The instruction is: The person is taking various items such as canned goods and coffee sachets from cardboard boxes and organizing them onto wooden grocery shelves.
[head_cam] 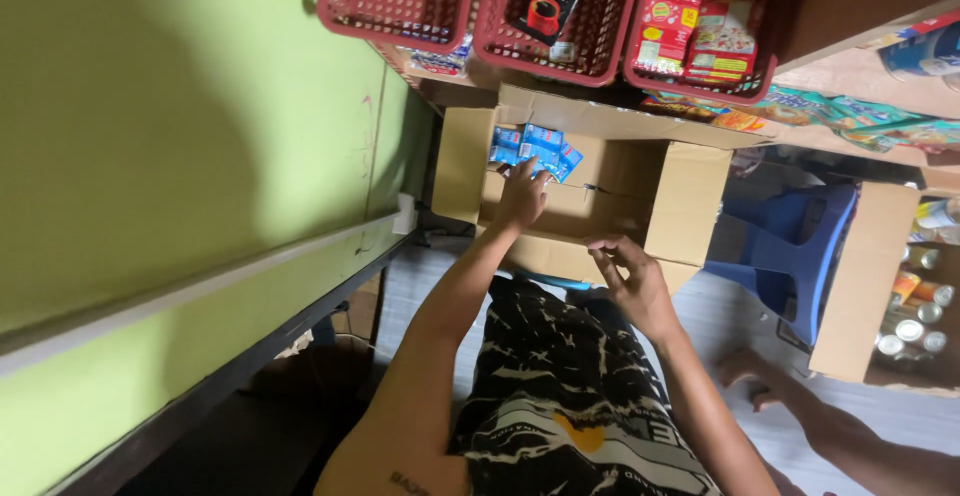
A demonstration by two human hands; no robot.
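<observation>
My left hand (522,194) pinches a fan of blue sachets (535,148) over the open carton (690,206) beneath red baskets (395,16); my right hand (632,281) rests open-fingered on its near flap; I judge the sachets light, limp, slippery, best gripped at their bunched ends.

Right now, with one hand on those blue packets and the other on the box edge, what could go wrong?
1. The left hand holds several blue packets in a loose fan; some might slip out into the cardboard box.
2. The right hand only rests on the near flap, so the box could tip or slide.
3. The red baskets hang close overhead; a raised arm could knock them.
</observation>
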